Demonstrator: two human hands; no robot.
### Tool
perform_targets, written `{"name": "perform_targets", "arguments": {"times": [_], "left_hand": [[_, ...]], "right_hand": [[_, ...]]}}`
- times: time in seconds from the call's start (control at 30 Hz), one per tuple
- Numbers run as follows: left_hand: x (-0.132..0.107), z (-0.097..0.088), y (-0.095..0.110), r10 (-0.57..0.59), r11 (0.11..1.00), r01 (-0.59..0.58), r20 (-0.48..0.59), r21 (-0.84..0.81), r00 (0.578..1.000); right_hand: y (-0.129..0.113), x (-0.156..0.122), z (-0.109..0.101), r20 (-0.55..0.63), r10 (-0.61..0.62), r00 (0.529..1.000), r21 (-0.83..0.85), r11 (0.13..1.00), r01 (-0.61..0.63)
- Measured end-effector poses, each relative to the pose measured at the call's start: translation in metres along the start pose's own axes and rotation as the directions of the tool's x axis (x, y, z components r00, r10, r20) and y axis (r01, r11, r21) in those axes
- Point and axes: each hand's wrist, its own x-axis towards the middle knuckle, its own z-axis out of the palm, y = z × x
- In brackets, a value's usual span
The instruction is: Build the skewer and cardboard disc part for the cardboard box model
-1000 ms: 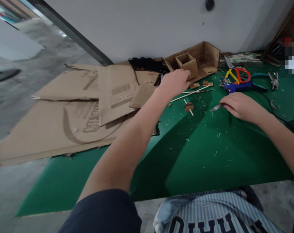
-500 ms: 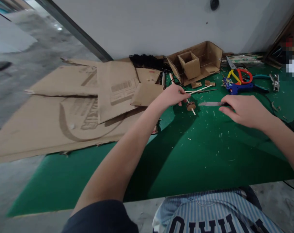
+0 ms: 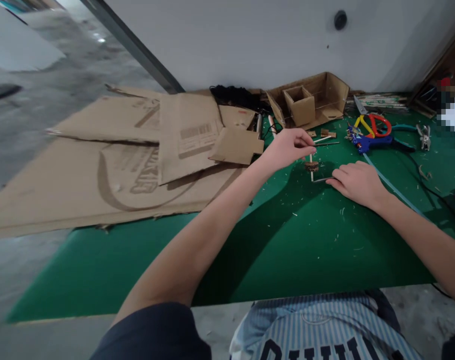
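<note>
My left hand [image 3: 290, 147] pinches a thin pale wooden stick [image 3: 311, 158] by its upper part. Small round brown discs [image 3: 312, 166], which look like cardboard, sit stacked around the stick near its lower end. My right hand [image 3: 357, 184] is closed around a knife [image 3: 322, 180], its handle hidden in the fingers. The blade shows nearly edge-on and points left. Its tip lies at the stick's lower end, just below the discs. Both hands are low over the green table [image 3: 272, 270].
Cardboard sheets [image 3: 129, 165] cover the left side. An open cardboard box [image 3: 330, 97] stands behind my hands, with small wood pieces before it. To the right lie red-and-yellow-handled scissors [image 3: 379, 125], a blue tool [image 3: 368, 143] and a cable [image 3: 418, 167]. Shavings dot the table.
The knife has moved left and down to the stick's lower end, and its blade has turned edge-on. My left hand has shifted right, and the stick now stands straighter in view.
</note>
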Motion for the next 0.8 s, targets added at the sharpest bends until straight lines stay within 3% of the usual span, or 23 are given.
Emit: {"name": "perform_targets", "arguments": {"times": [0.17,0.4,0.6,0.8], "left_hand": [[-0.004,0.0,-0.001,0.057,0.998,-0.056,-0.03,0.021,0.998],[-0.006,0.0,-0.002,0.164,0.972,-0.149,-0.074,0.18,0.984],[-0.012,0.0,0.003,0.19,0.965,-0.169,-0.093,0.202,0.977],[-0.013,0.001,0.005,0.202,0.957,-0.182,-0.071,0.224,0.977]], "right_hand": [[0.002,0.002,0.001,0.011,0.045,0.999,-0.036,0.998,-0.044],[0.003,0.001,-0.003,0.076,0.15,0.986,-0.063,0.987,-0.146],[-0.001,0.004,-0.002,0.068,0.178,0.982,-0.079,0.982,-0.173],[-0.008,0.007,-0.01,0.241,0.248,0.938,-0.119,0.967,-0.225]]}}
